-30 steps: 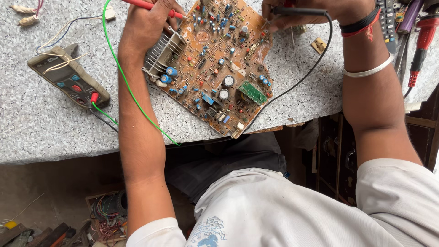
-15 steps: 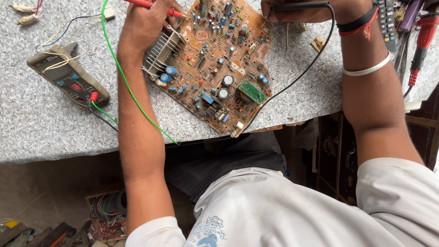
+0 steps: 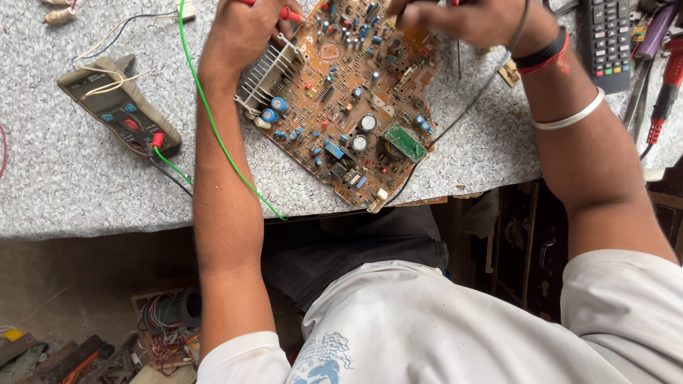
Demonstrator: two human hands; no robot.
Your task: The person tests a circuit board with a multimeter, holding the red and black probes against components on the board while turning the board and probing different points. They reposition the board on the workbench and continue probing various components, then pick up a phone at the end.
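A brown circuit board [image 3: 348, 107] with capacitors, a silver heat sink and a small green module lies on the speckled grey table [image 3: 71, 192], one corner over the front edge. My left hand [image 3: 245, 28] rests at the board's left side by the heat sink, holding a red test probe [image 3: 288, 13]. My right hand [image 3: 462, 18] hovers over the board's top right, gripping a black probe whose black lead [image 3: 469, 107] trails down across the table. Both probe tips are partly hidden at the frame's top.
A dark multimeter [image 3: 117, 107] lies at the left with a green wire [image 3: 213, 121] running past my left arm. A black remote [image 3: 608, 43] and red-handled tools [image 3: 665, 92] sit at the right. Below the table, a box of wire scraps [image 3: 167, 323] stands on the floor.
My right hand has shifted slightly left over the board's top edge. The left hand and the board stay in place.
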